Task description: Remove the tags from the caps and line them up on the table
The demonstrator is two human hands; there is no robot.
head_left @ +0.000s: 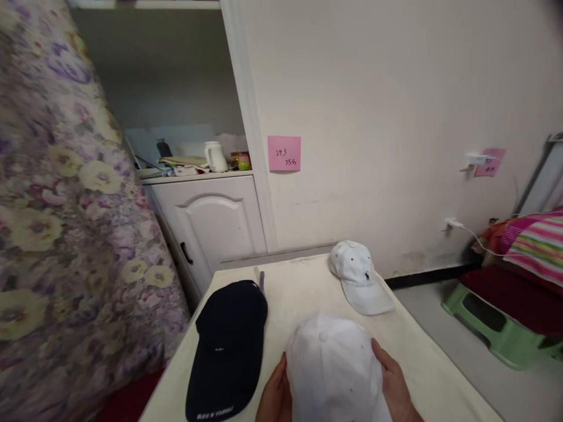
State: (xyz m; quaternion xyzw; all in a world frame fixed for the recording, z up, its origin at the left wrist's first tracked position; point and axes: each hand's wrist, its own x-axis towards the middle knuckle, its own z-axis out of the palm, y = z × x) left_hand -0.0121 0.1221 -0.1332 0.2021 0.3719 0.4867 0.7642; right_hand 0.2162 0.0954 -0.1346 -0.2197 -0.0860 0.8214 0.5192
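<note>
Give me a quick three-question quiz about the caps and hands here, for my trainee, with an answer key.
1. True or false: the left hand and the right hand both hold the white baseball cap.
2. Where does the pale baseball cap with the small dark logo rest? A) stool B) table C) cabinet
3. Complete the lettering on the navy baseball cap: "BELIEVE IN ____".

Key: 1. True. 2. B. 3. YOURSELF.

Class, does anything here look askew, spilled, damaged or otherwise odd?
Yes: a blotchy patch low on the wall, above the black skirting, darker than the paint around it. The navy cap, pale cap and held white cap show no visible damage.
</note>
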